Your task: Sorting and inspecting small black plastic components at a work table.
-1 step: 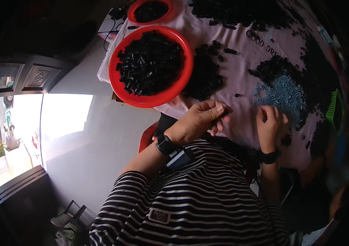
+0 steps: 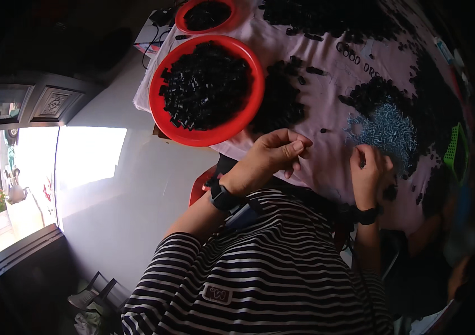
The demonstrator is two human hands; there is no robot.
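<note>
My left hand [image 2: 268, 159] is raised over the near edge of the pink cloth, thumb and forefinger pinched together. Whatever lies between those fingertips is too small to make out. Farther right, my right hand [image 2: 369, 174] is closed with curled fingers beside a heap of small bluish metal screws [image 2: 385, 131]; a dark spot shows between thumb and forefinger, its kind unclear. Small black plastic pieces [image 2: 207, 84] fill a large red basin [image 2: 204, 138] at the left. More black pieces [image 2: 282, 103] are piled against its right side. One black piece [image 2: 323, 130] lies alone between my hands.
Black pieces [image 2: 374, 92] also surround the screws, and a wide heap [image 2: 327, 15] covers the far side. A smaller red bowl [image 2: 179, 22] stands behind the basin. At the right edge is a green perforated basket [image 2: 455, 153]. Pink cloth [image 2: 332, 106] covers the table.
My left hand has shifted slightly up and to the left, still pinched. My right hand has hardly moved.
</note>
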